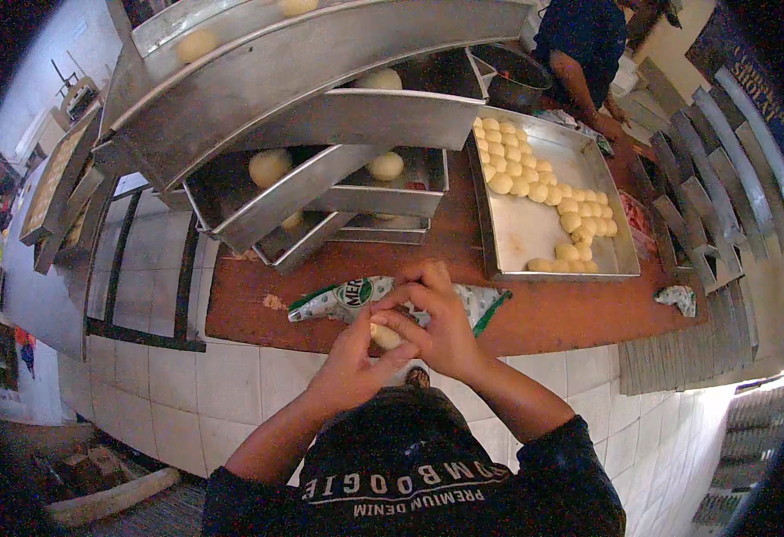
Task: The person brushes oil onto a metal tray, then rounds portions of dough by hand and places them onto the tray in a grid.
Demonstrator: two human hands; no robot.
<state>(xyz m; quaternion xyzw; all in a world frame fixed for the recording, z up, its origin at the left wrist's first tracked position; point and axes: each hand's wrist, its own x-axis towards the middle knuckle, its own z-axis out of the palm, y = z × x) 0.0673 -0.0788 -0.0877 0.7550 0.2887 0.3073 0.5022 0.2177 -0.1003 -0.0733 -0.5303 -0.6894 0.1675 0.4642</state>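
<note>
My left hand (354, 362) and my right hand (429, 318) are both closed on a pale dough piece (385, 336), partly hidden by my fingers, near the table's front edge. Beneath and beyond them a white and green plastic packet (486, 309) lies on the reddish-brown table (553, 313). Beyond my hands to the right is a square metal pan (522, 237) holding several rows of pale, round dough balls (544, 192).
Stacked long metal pans (293, 121) with dough balls stand at the back left. More metal pans (723, 197) are stacked at the right. A dark frame (141, 340) stands left of the table. A co-worker (580, 54) stands at the back right beside a dark pot (513, 76).
</note>
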